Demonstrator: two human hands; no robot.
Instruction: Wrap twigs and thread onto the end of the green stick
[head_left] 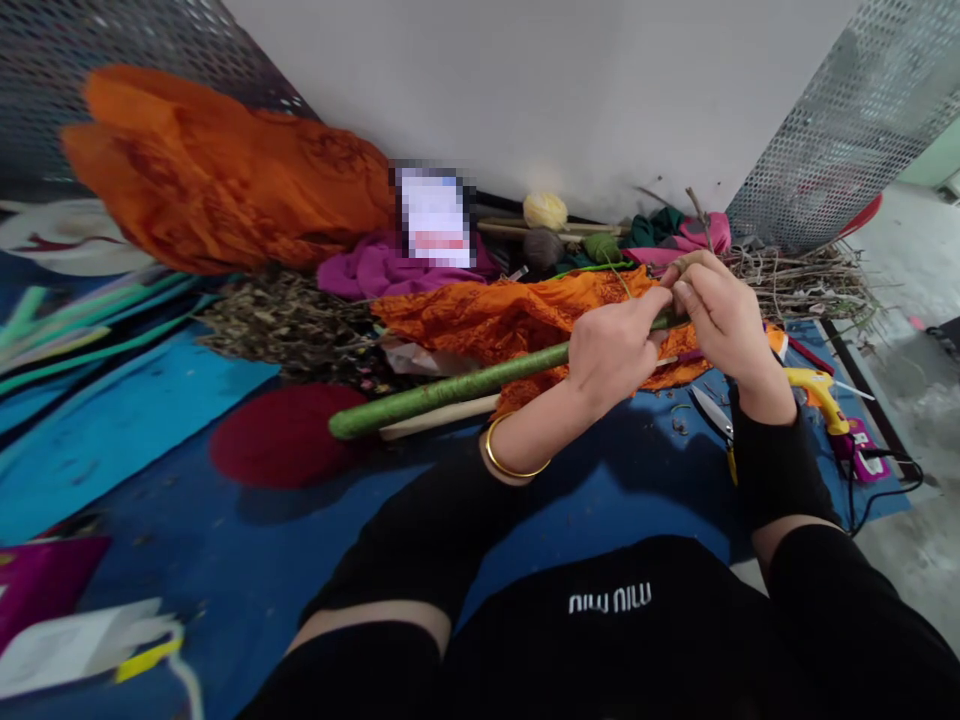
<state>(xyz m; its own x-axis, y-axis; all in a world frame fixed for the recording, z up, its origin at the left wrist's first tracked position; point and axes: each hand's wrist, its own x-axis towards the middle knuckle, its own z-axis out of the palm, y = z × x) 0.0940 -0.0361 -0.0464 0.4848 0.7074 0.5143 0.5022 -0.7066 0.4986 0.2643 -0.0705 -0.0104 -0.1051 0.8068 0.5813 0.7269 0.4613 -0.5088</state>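
A long stick wrapped in green yarn (450, 388) lies slanted across the middle, its far end raised between both hands. My left hand (611, 350), with a gold bangle on the wrist, is closed round the stick near its upper end. My right hand (720, 310) pinches the stick's tip, fingers pressed together on it. A thin green yarn strand (592, 268) runs from the hands toward the yarn balls at the back. A bare wooden stick (439, 416) lies just under the green one.
Orange cloth (495, 315) and a blurred orange bundle (210, 175) lie behind. Yarn balls (545, 210), magenta fabric (375, 268), dry twigs (802, 280) sit by the wall. Scissors (712, 412) and a yellow glue gun (821, 395) lie right on the blue mat (187, 400). A red round pad (277, 435) lies left.
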